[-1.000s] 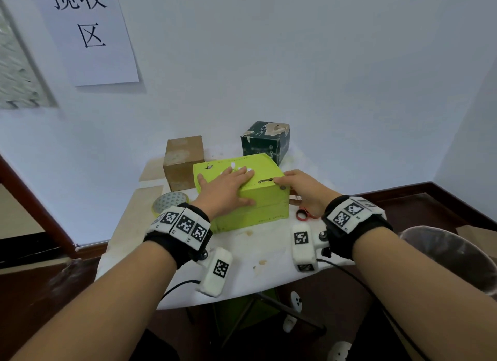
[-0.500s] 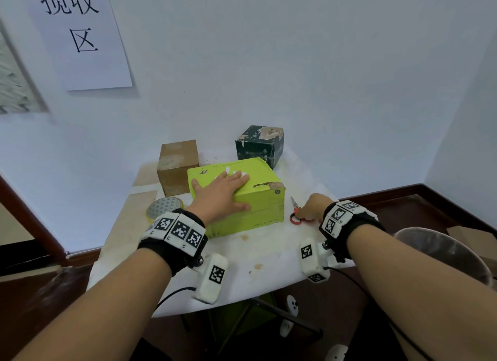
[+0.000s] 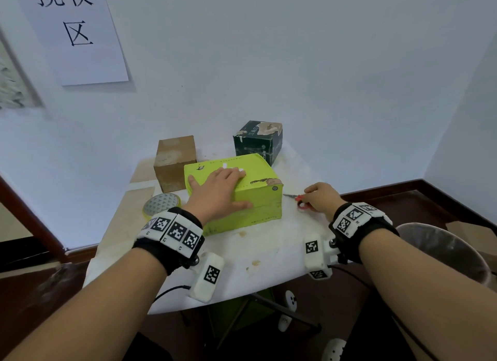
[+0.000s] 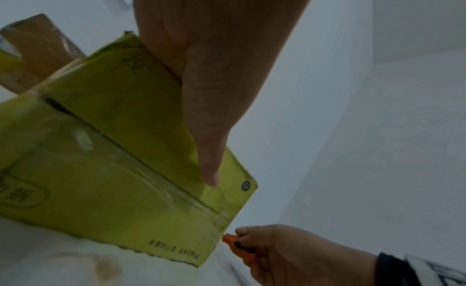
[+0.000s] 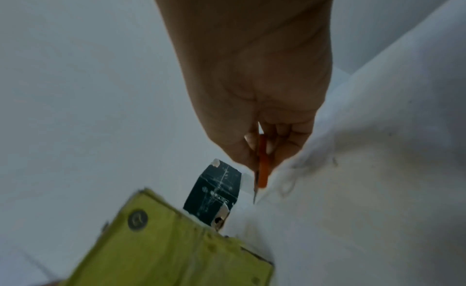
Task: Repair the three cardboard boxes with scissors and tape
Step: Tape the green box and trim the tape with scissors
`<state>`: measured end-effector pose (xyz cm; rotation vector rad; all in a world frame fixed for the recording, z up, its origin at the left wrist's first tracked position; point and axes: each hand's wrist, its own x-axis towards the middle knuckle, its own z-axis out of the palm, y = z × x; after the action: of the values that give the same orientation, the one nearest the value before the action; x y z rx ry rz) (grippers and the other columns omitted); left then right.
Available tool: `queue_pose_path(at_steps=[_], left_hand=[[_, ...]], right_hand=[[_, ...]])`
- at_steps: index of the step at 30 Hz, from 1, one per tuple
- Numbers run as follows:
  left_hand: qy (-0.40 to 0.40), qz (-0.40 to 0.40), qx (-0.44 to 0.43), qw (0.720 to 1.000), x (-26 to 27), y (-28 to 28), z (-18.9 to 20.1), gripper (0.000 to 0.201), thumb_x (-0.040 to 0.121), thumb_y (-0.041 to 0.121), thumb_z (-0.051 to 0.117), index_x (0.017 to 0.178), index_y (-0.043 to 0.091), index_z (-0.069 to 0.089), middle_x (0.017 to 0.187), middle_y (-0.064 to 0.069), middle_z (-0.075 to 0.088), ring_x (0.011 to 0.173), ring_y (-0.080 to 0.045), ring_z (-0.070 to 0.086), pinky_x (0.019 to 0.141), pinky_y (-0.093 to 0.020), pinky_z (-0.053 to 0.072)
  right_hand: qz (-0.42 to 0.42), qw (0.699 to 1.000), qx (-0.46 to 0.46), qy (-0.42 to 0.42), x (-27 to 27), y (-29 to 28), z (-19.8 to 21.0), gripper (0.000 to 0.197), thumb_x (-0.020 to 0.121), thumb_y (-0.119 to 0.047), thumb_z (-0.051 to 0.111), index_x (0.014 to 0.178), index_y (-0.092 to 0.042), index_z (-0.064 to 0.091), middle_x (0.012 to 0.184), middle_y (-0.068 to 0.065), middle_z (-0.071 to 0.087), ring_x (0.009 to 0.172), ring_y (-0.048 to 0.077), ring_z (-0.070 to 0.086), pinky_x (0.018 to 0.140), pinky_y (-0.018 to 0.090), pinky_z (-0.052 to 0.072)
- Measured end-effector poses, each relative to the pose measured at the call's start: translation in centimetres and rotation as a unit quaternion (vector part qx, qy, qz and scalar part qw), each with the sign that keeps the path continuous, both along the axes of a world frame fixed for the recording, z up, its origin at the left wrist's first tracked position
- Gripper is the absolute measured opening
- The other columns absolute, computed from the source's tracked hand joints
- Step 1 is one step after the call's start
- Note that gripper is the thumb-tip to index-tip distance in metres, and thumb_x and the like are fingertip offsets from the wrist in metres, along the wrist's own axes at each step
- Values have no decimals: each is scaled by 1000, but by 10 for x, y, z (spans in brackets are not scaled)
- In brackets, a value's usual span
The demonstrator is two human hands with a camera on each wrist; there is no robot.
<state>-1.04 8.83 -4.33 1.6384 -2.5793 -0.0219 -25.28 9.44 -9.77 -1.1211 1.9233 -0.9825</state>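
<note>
A lime-green box (image 3: 255, 199) lies in the middle of the white table (image 3: 269, 247), its top edge torn near the right corner. My left hand (image 3: 217, 191) rests flat on its top, thumb (image 4: 209, 150) down the front face. Right of the box, my right hand (image 3: 320, 199) grips the red-handled scissors (image 3: 298, 200) low over the table; the blades (image 5: 256, 182) point towards the box. A brown cardboard box (image 3: 174, 163) stands behind at the left, a dark green box (image 3: 258, 143) with torn corners at the back. A tape roll (image 3: 161, 204) lies left of the green box.
The table stands in a corner against a white wall with a paper sign (image 3: 72, 32). A grey waste bin (image 3: 443, 253) sits on the floor at the right. The table's front part (image 3: 255, 266) is stained; wrist camera units hang over it.
My right hand left the green box's right corner, dropped to the table and took hold of the scissors. The left hand stays flat on the box.
</note>
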Motion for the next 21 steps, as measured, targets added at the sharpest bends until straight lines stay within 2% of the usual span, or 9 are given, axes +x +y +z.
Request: queue_pose_path(at_steps=[1, 3, 5, 7, 11, 14, 17, 21], left_hand=[[4, 2, -6, 1000, -2, -1, 2, 77, 81, 68, 53, 145, 34, 26, 153, 10, 24, 144, -17, 19, 105, -73, 13], [9, 1, -19, 1000, -7, -4, 6, 73, 81, 68, 54, 139, 30, 34, 148, 7, 32, 139, -20, 28, 108, -70, 14], [8, -12, -2, 1000, -12, -10, 7, 74, 82, 69, 51, 143, 32, 30, 154, 8, 26, 143, -18, 22, 111, -68, 9], [6, -23, 24, 999, -16, -15, 7, 78, 84, 70, 45, 149, 36, 20, 159, 12, 14, 147, -17, 12, 111, -67, 4], [23, -42, 19, 999, -11, -25, 4, 75, 84, 72, 38, 150, 40, 19, 158, 19, 14, 148, -14, 11, 114, -63, 5], [13, -59, 10, 998, -5, -30, 2, 81, 77, 78, 28, 149, 43, 18, 157, 22, 13, 148, -13, 11, 115, -60, 5], [33, -51, 28, 998, -5, -30, 1, 82, 74, 79, 23, 149, 44, 20, 157, 24, 13, 147, -11, 10, 116, -59, 1], [64, -46, 37, 996, -3, -26, 0, 79, 75, 77, 25, 147, 45, 23, 156, 25, 15, 147, -10, 9, 116, -58, -2]], right_hand=[[-28, 999, -20, -30, -2, 0, 1, 17, 83, -9, 69, 96, -11, 59, 95, 12, 61, 93, 25, 61, 90, 37, 49], [-74, 991, -70, -84, -3, -1, 7, 22, 84, -7, 67, 102, -12, 57, 102, 13, 60, 90, 23, 58, 88, 37, 50], [-104, 976, -115, -153, -4, -1, 13, 26, 85, -2, 61, 108, -11, 55, 108, 14, 60, 82, 21, 60, 79, 34, 52], [-109, 951, -148, -248, -2, 1, 20, 25, 89, 3, 55, 109, -11, 50, 102, 11, 61, 71, 17, 61, 70, 26, 51], [-91, 897, -202, -383, 2, 5, 35, 24, 93, 8, 44, 111, -7, 47, 93, 11, 63, 73, 20, 65, 70, 23, 55], [-90, 898, -216, -373, 5, 4, 41, 24, 95, 5, 39, 111, -9, 48, 89, 6, 62, 69, 15, 62, 59, 17, 47], [-86, 908, -225, -343, 10, 4, 40, 15, 97, -8, 50, 112, -9, 52, 82, 2, 61, 60, 9, 54, 56, 17, 40], [-73, 933, -275, -219, 18, 6, 39, 19, 90, -16, 64, 107, -11, 57, 76, 0, 64, 54, 5, 55, 57, 17, 42]])
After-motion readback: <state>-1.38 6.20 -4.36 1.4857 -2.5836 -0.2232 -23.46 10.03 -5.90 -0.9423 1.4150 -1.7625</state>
